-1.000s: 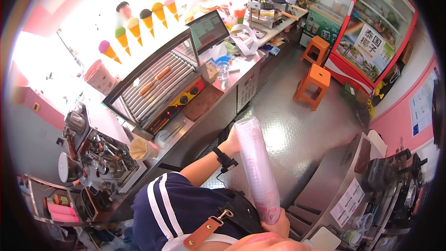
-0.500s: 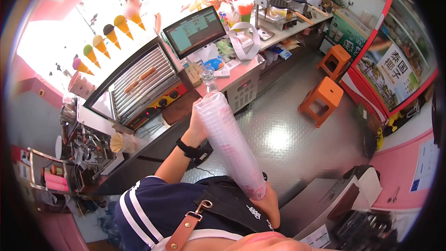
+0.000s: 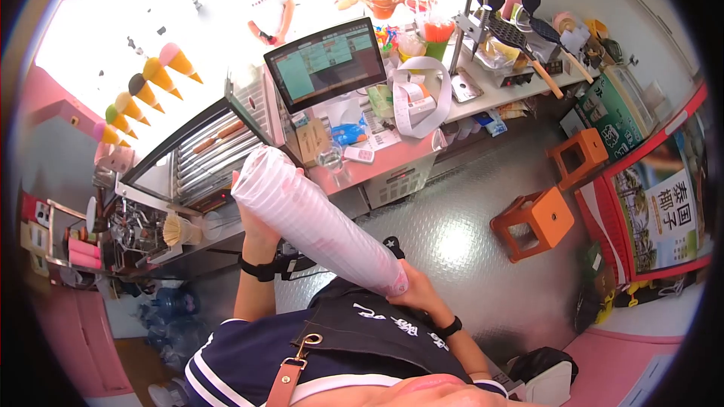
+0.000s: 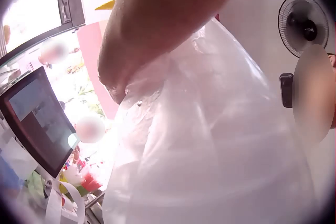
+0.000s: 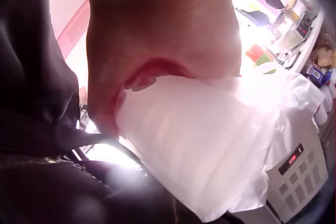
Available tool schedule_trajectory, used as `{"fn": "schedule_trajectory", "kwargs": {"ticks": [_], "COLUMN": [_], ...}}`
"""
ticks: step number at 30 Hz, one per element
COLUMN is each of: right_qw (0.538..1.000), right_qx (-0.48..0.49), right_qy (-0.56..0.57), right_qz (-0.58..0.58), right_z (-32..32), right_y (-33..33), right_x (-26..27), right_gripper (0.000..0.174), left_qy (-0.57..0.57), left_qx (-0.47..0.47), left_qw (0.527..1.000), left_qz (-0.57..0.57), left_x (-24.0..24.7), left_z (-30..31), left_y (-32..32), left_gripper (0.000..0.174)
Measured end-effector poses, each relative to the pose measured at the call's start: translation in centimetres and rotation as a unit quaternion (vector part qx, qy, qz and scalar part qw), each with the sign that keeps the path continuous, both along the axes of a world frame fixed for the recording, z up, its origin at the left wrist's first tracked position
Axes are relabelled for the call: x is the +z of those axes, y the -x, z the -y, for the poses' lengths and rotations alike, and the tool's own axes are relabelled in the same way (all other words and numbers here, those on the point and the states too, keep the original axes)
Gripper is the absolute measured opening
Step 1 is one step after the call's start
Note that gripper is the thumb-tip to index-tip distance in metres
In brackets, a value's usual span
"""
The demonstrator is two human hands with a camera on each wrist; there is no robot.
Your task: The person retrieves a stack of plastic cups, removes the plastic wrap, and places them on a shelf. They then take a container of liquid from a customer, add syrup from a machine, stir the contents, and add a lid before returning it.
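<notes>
A long stack of clear, ribbed cups in a thin plastic sleeve (image 3: pixel 320 226) slants across the front of the body in the head view. My left hand (image 3: pixel 260 230) grips its wide upper end from below, fingers partly hidden behind the plastic. Around the narrower lower end curls my right hand (image 3: pixel 422 292), near the apron. In the left wrist view, the left hand (image 4: pixel 163 22) lies against the crinkled sleeve (image 4: pixel 205 140). The right wrist view has the right hand (image 5: pixel 163 29) wrapped over the stack's end (image 5: pixel 194 134); its fingertips are mostly hidden.
Beyond the stack stands a counter with a monitor (image 3: pixel 326 64), a roller grill (image 3: pixel 215 152), a clear cup (image 3: pixel 330 158) and waffle irons (image 3: pixel 507 30). Orange stools (image 3: pixel 534 222) and a red fridge (image 3: pixel 648 211) are on the right. Several people stand past the counter.
The head view has turned left, bringing the monitor nearer the centre and shifting the stools right. Both hands still hold the stack, which now slants more, its upper end farther left.
</notes>
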State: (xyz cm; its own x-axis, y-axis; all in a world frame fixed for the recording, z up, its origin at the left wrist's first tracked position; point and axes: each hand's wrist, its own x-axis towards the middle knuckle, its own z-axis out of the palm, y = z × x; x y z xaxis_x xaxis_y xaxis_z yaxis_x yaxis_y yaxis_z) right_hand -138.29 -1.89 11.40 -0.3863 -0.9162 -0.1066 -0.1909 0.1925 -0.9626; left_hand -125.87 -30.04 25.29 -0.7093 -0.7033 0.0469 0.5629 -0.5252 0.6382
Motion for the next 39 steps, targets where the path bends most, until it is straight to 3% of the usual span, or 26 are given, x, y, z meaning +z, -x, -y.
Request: {"fn": "schedule_trajectory", "kwargs": {"ticks": [6,9,12,14,15,16,18,19,21,24,27,29,30,31,33,34,36,37,39], "right_qw": [0.999,0.996,0.991,0.981,0.977,0.972,0.965,0.960,0.949,0.932,0.870,0.929,0.934,0.944,0.899,0.899,0.841,0.841,0.702], "right_qx": [0.039,0.087,0.126,0.189,0.205,0.223,0.248,0.267,0.304,0.353,0.491,0.338,0.245,0.155,-0.010,-0.009,-0.154,-0.152,-0.244], "right_qy": [-0.021,-0.022,-0.015,0.018,0.031,0.043,0.028,0.040,0.050,0.075,-0.013,0.010,0.086,0.139,0.205,0.205,0.174,0.175,0.144], "right_qz": [-0.024,-0.011,0.039,0.050,0.053,0.059,0.083,0.075,0.072,0.008,-0.050,0.148,0.245,0.258,0.387,0.387,0.488,0.489,0.653], "right_z": [7.7,10.8,14.2,16.6,18.0,19.4,22.1,23.4,26.2,30.4,35.9,40.6,43.3,46.0,51.3,54.0,58.8,60.8,63.4], "right_y": [9.6,13.5,16.9,19.3,20.5,21.7,23.9,25.0,26.9,30.7,37.9,43.4,45.9,48.7,53.2,55.0,57.5,58.2,59.1], "right_x": [1.5,2.0,2.4,1.3,1.2,1.1,-0.5,-1.4,-3.5,-4.3,-3.6,-0.1,1.4,2.0,1.0,-0.1,-1.8,-1.5,-1.0], "right_gripper": [0.061,0.061,0.061,0.063,0.063,0.063,0.067,0.066,0.065,0.064,0.061,0.045,0.041,0.040,0.040,0.040,0.037,0.037,0.040], "left_qy": [0.015,-0.012,0.040,0.162,0.236,0.230,0.215,0.210,0.266,0.291,0.335,0.360,0.371,0.382,0.405,0.416,0.438,0.449,0.463], "left_qx": [0.006,0.043,0.118,0.147,0.161,0.170,0.170,0.193,0.263,0.303,0.319,0.317,0.315,0.313,0.308,0.306,0.299,0.297,0.287], "left_qw": [1.000,0.999,0.991,0.974,0.958,0.958,0.956,0.953,0.916,0.880,0.829,0.797,0.780,0.762,0.723,0.701,0.653,0.627,0.575], "left_qz": [-0.013,0.003,0.048,-0.060,-0.033,-0.024,0.110,0.102,0.146,0.222,0.315,0.368,0.393,0.418,0.468,0.492,0.541,0.564,0.610], "left_x": [-0.1,0.2,2.2,3.6,3.0,2.8,2.7,2.5,1.7,-1.4,-4.7,-6.9,-8.1,-9.2,-11.5,-12.6,-14.9,-15.9,-17.5], "left_z": [6.3,8.1,8.0,6.9,7.6,7.9,7.5,7.1,6.7,7.2,5.7,5.5,4.7,4.2,2.8,2.0,0.5,-0.1,-1.4], "left_y": [6.0,8.7,11.7,14.1,14.6,15.0,15.4,16.6,18.9,21.7,22.5,23.6,23.2,22.4,22.7,22.6,21.3,20.7,19.7], "left_gripper": [0.067,0.068,0.078,0.096,0.114,0.114,0.122,0.121,0.101,0.098,0.093,0.090,0.089,0.087,0.084,0.083,0.080,0.079,0.076]}}
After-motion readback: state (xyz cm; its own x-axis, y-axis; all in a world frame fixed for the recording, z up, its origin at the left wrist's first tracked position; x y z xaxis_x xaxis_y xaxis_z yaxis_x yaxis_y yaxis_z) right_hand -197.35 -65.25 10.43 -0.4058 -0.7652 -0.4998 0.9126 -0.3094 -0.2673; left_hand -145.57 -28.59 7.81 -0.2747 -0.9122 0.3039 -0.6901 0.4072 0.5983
